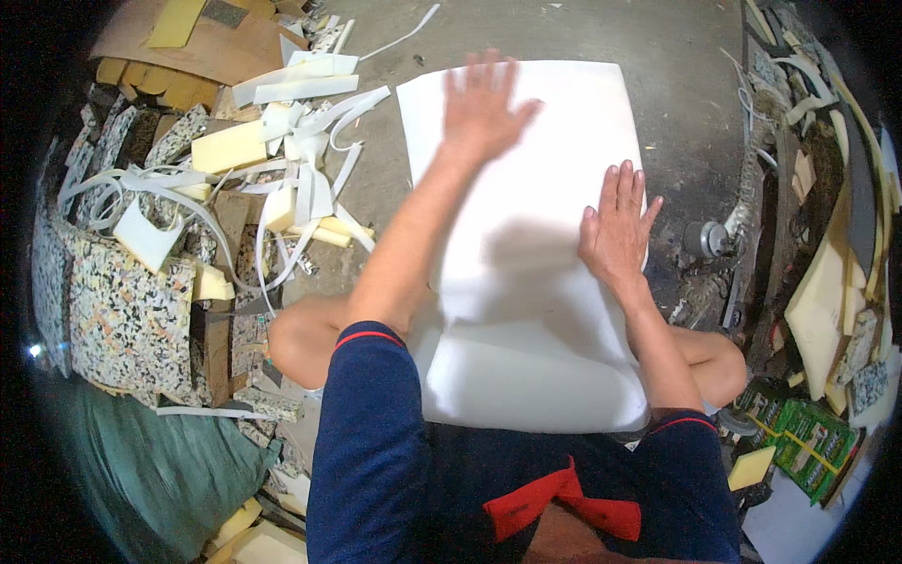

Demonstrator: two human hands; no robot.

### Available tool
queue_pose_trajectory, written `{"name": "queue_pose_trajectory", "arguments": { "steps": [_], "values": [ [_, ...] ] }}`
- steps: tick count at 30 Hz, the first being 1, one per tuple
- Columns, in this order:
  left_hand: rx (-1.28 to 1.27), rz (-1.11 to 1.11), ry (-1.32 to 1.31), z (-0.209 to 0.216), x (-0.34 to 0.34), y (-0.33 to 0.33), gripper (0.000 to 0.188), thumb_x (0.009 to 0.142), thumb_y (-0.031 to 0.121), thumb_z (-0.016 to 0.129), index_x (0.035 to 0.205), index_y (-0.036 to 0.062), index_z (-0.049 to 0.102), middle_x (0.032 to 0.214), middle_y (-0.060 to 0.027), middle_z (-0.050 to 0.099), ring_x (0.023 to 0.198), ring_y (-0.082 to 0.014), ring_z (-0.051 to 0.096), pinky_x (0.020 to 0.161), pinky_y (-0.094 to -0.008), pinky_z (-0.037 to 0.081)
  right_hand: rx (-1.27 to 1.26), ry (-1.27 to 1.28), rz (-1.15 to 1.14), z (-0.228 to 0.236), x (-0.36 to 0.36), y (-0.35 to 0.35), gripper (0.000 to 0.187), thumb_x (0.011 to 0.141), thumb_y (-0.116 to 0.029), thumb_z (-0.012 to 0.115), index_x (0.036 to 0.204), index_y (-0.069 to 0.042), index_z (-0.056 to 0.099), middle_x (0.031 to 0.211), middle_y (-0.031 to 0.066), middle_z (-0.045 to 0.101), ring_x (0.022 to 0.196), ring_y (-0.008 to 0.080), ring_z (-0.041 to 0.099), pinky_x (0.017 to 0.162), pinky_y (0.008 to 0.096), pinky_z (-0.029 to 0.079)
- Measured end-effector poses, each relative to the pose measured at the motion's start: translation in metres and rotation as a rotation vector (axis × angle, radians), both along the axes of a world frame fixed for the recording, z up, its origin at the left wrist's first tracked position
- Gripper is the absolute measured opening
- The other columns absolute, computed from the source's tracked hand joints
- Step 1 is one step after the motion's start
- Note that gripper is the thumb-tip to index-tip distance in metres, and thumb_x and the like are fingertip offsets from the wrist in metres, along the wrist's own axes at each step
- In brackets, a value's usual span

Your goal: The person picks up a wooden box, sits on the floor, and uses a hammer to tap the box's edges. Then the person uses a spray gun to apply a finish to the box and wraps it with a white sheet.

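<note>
A large white foam sheet point(554, 188) stretches away from my lap across the floor between my knees. Its near end bends upward against my body. My left hand point(482, 108) is over the far left part of the sheet, fingers spread and a little blurred by motion; whether it presses down I cannot tell. Nearer to me, my right hand point(620, 226) lies flat along the sheet's right edge, its fingers stretched out past that edge. Neither hand holds anything. A shadow of my arms and body falls over the sheet's middle.
Left of me lie white foam offcuts point(310, 122), a yellow foam block point(229, 147) and speckled foam blocks point(132, 315). A dark green cloth bundle point(160, 470) sits at lower left. To the right are a round metal part point(707, 239), foam scraps point(817, 301) and green packages point(813, 451).
</note>
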State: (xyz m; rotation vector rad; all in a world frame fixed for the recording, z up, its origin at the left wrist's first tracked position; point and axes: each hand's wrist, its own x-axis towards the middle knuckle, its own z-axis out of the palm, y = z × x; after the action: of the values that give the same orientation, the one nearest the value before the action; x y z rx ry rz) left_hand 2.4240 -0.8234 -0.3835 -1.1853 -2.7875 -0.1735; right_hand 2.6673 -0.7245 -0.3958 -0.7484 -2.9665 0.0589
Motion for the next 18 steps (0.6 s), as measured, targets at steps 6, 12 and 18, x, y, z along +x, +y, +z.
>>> {"name": "queue_pose_trajectory", "arguments": {
  "steps": [6,12,18],
  "values": [
    [0.012,0.349,0.069,0.013,-0.029,-0.04,0.079,0.1,0.055,0.037,0.156,0.0014,0.023,0.163,-0.0223,0.015,0.152,-0.0403,0.01,0.12,-0.0593,0.007,0.044,0.032,0.005,0.004,-0.001,-0.003,0.074,0.094,-0.038,0.049,0.151,0.006,0.029,0.161,0.0257,0.017,0.15,0.043,0.013,0.115,0.0691,0.011],
    [0.053,0.085,0.021,-0.002,0.015,-0.025,0.07,0.1,0.04,0.04,0.153,-0.0033,0.026,0.162,-0.0261,0.016,0.151,-0.0434,0.012,0.121,-0.0557,0.01,-0.092,0.195,0.304,0.009,-0.043,-0.025,0.069,0.097,-0.041,0.046,0.146,0.006,0.037,0.158,0.0245,0.027,0.148,0.0398,0.022,0.115,0.0654,0.018],
    [0.041,0.038,0.016,-0.007,-0.001,-0.029,0.067,0.1,0.035,0.038,0.154,-0.0033,0.026,0.161,-0.027,0.018,0.15,-0.0445,0.013,0.121,-0.0558,0.011,-0.04,0.236,0.072,0.008,-0.167,0.055,0.068,0.101,-0.042,0.039,0.152,0.001,0.029,0.161,0.0188,0.024,0.151,0.0346,0.018,0.12,0.0597,0.013]
  ]
}}
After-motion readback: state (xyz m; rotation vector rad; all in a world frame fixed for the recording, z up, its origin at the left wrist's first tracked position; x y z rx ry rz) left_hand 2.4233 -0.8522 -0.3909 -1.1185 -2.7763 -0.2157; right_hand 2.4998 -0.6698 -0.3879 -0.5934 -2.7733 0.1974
